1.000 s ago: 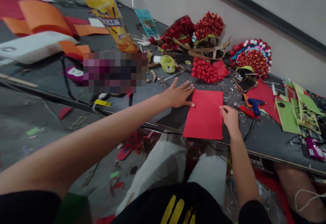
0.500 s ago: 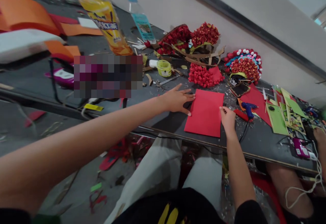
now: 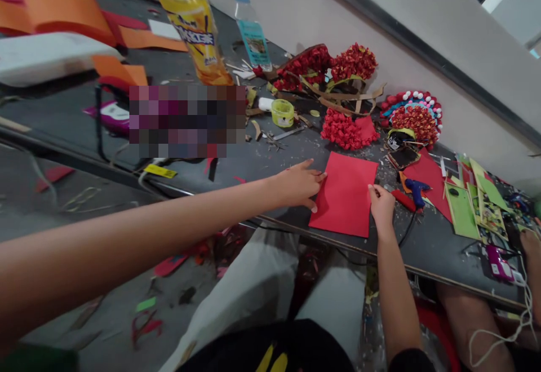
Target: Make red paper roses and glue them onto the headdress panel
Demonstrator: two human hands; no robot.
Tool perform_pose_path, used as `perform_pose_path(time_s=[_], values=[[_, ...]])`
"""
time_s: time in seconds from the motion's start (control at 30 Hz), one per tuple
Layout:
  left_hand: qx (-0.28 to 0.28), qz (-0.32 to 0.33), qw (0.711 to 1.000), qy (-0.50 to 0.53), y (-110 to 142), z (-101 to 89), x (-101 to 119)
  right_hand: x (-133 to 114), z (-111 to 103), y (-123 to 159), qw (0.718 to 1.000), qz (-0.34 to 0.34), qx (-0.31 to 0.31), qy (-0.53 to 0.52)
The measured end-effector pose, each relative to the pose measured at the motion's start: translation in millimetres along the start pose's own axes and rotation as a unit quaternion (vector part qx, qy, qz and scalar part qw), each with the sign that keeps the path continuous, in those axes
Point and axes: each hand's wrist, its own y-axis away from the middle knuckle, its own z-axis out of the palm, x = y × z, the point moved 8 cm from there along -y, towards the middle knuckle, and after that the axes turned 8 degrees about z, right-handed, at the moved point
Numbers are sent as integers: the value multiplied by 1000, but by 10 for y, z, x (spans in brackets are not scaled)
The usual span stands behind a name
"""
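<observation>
A red sheet of paper (image 3: 345, 194) lies flat near the front edge of the dark table (image 3: 262, 158). My left hand (image 3: 298, 185) rests on the table at the sheet's left edge, fingers stretched out and touching the paper. My right hand (image 3: 381, 204) sits at the sheet's right edge with its fingers curled and pinched on the paper's border.
A blue glue gun (image 3: 415, 189) lies just right of the sheet. Red paper-flower pieces (image 3: 347, 128) and a round flower headdress (image 3: 413, 118) stand behind. A yellow tape roll (image 3: 282, 113), two bottles (image 3: 194, 22), orange paper (image 3: 54, 5) and green cards (image 3: 462, 211) crowd the table. Another person's leg (image 3: 473, 315) is at the right.
The view shifted slightly. My left hand slid a little toward the sheet's lower left edge; my right hand stays pinched on the right edge. The paper has hardly moved.
</observation>
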Motion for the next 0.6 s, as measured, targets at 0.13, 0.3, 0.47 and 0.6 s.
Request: perform_pose_path(time_s=[0.13,0.3,0.47,0.6], values=[[-54,1,998,-11,-35,7,24,8,4,-5,1000,2,-4,0],[-48,-8,999,21,-46,-50,54,2,18,-3,1000,3,-7,0],[-64,-25,998,12,-19,5,106,1,23,0,1000,2,-10,3],[-45,-27,998,14,-49,-19,54,9,38,-4,1000,-1,-10,4]])
